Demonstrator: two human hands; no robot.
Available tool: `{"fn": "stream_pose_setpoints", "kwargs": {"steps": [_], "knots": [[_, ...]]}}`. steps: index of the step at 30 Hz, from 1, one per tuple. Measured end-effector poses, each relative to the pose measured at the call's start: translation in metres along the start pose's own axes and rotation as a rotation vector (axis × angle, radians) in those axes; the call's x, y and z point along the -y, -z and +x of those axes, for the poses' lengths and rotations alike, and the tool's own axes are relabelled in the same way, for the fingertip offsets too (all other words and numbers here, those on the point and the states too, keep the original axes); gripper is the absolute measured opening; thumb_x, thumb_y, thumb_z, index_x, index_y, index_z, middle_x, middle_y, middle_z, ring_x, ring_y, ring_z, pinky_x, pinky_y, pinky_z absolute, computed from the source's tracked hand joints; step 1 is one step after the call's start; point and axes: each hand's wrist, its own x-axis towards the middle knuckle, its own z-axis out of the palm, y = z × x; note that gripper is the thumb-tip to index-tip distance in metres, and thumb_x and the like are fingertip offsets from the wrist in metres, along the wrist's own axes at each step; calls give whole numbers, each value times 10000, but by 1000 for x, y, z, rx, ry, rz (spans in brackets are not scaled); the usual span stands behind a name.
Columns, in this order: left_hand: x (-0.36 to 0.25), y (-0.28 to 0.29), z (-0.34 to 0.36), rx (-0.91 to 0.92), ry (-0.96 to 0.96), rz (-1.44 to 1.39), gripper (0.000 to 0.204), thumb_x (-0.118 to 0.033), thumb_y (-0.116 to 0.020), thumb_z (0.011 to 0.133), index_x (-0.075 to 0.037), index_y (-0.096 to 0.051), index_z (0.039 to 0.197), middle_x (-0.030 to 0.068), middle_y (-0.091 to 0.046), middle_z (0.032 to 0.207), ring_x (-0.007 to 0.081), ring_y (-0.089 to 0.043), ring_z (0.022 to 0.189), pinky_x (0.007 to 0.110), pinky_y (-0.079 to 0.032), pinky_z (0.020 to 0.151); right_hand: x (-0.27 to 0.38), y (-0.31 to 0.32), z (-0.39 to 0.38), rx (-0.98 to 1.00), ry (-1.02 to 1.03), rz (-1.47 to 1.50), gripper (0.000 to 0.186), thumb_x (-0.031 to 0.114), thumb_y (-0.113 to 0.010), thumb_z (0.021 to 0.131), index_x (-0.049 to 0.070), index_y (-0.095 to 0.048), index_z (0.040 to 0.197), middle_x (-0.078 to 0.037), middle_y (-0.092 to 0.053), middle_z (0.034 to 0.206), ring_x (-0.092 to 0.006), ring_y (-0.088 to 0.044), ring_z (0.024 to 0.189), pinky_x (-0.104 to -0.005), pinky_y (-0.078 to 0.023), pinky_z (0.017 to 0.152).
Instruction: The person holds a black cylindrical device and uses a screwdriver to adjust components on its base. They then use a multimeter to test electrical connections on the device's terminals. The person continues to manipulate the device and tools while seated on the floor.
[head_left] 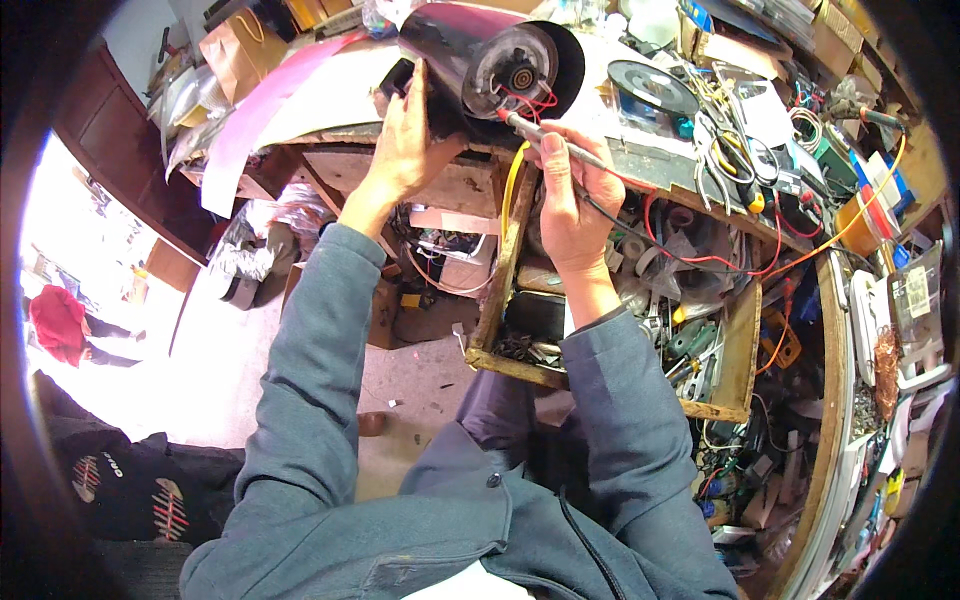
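A dark, glossy electric kettle (440, 55) lies on its side on the bench, its underside turned toward me. Within the opened base, a round connector (521, 77) with rings shows, and thin red wires (540, 101) hang out below it. My left hand (405, 150) is closed around the black handle part at the kettle's left, fingers pointing up. Pinched in my right hand (577, 190) is a test probe (525, 127), its red end touching or very near the wires at the base. Red and black leads trail from that hand to the right; whether it holds a second probe is hard to tell.
Below the bench edge, an open wooden drawer (735, 390) full of tools and parts juts toward me. Pliers (712, 178), scissors and a black disc (653, 86) crowd the bench at right. A yellow cable (513, 185) hangs between my hands. A pink sheet (262, 110) curves over the left edge.
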Motion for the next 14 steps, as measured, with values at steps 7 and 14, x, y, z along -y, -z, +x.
{"fn": "stream_pose_setpoints", "kwargs": {"steps": [7, 14], "knots": [[-1, -1, 0, -9, 12, 35, 1220, -137, -895, 742, 15, -141, 1689, 292, -554, 1439, 494, -550, 1246, 511, -465, 1114, 10, -2, -2, 22, -48, 5, 196, 67, -729, 1026, -25, -730, 1199, -60, -770, 1014, -89, -687, 893, -246, -550, 805], [4, -5, -2, 7, 72, -11, 1205, -145, -891, 761, -39, -148, 1704, 295, -515, 1494, 505, -546, 1282, 520, -464, 1126, 0, 2, -4, 91, 46, -126, 250, 84, -711, 1040, 12, -739, 1277, -127, -787, 1130, -184, -737, 1021, -295, -564, 924]]}}
